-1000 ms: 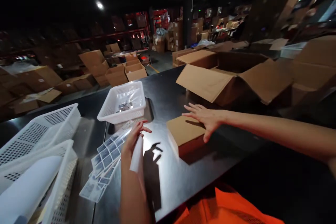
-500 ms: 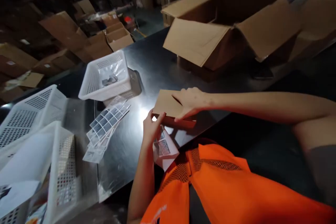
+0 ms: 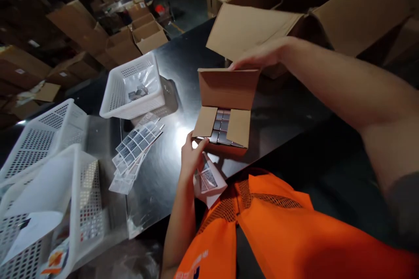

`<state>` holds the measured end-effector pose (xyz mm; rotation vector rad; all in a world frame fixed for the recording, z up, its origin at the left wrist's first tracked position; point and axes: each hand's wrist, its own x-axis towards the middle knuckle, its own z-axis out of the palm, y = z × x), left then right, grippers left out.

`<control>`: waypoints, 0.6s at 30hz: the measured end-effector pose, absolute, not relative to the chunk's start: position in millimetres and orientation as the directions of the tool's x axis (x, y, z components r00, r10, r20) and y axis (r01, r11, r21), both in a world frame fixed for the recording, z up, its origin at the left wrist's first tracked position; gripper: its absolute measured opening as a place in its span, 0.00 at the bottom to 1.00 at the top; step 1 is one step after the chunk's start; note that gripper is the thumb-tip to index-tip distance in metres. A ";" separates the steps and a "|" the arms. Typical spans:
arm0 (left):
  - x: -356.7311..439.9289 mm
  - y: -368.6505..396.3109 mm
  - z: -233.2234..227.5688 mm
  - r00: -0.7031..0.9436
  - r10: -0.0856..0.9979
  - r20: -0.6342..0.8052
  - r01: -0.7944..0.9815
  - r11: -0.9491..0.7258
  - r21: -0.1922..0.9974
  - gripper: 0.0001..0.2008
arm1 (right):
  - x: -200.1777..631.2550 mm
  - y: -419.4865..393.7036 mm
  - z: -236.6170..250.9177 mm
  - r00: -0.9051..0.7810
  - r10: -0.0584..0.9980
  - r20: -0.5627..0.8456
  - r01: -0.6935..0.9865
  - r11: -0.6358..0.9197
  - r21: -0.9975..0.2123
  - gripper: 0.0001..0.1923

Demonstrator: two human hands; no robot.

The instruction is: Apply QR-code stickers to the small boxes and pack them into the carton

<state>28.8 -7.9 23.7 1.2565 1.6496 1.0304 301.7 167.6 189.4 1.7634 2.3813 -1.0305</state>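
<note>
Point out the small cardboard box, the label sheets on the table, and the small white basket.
small cardboard box (image 3: 228,89): head view, on its raised lid.
label sheets (image 3: 135,148): head view, middle of the fanned stack.
small white basket (image 3: 117,96): head view, on its perforated left wall.

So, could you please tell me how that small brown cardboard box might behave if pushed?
The small brown cardboard box probably slides easily on the glossy black table. Packed with grey blocks, it seems heavy for its size. Its raised lid may flop.

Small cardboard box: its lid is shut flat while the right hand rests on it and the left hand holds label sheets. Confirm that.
Not quite: the head view shows the small cardboard box with its lid raised by the right hand. The left hand does hold label sheets.
</note>
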 end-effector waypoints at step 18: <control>44.3 11.6 78.0 -0.175 0.982 -0.071 0.748 0.180 0.638 0.34 | 274.7 144.0 122.5 -0.363 0.928 0.087 0.930 0.367 -0.033 0.18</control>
